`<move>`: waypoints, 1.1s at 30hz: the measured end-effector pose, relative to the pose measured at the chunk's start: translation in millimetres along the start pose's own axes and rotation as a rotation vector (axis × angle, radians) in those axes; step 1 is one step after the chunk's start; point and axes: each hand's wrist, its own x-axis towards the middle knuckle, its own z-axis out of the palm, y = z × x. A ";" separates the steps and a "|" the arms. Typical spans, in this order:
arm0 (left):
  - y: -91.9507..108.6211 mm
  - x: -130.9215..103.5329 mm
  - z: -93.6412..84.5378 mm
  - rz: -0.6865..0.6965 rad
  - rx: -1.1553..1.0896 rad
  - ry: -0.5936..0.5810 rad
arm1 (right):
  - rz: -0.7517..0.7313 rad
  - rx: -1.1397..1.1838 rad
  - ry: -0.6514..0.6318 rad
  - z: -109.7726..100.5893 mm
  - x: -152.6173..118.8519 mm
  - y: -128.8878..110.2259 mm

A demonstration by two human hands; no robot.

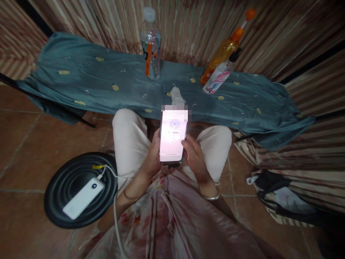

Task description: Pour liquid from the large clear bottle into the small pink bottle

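A smartphone (173,144) with a bright, pale pink screen is held upright over my lap, its top edge blurred by pixel blocks. My left hand (153,154) wraps its left side, and most of those fingers are hidden behind it. On the other side, my right hand (194,153) grips the edge, with the thumb touching the right part of the screen. Just beyond the phone, a small crumpled white item (177,95) lies on a teal cloth (126,72) with yellow pineapple prints. What the screen says is too blurred to read.
A clear bottle (151,46), an orange pump bottle (219,54) and a smaller clear bottle (219,77) stand on the cloth. At left, a white power bank (83,198) with a cable (116,216) rests on a black round stool (54,201). Dark fabric (275,183) lies at right.
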 end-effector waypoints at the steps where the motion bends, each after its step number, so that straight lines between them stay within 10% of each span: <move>1: 0.9 -0.2 1.0 -0.020 -0.040 0.000 | 0.009 -0.008 0.030 -0.1 -1.2 1.1; 33: 4.4 0.2 5.6 -0.088 -0.127 0.033 | -0.010 0.025 -0.040 -0.2 1.6 -9.4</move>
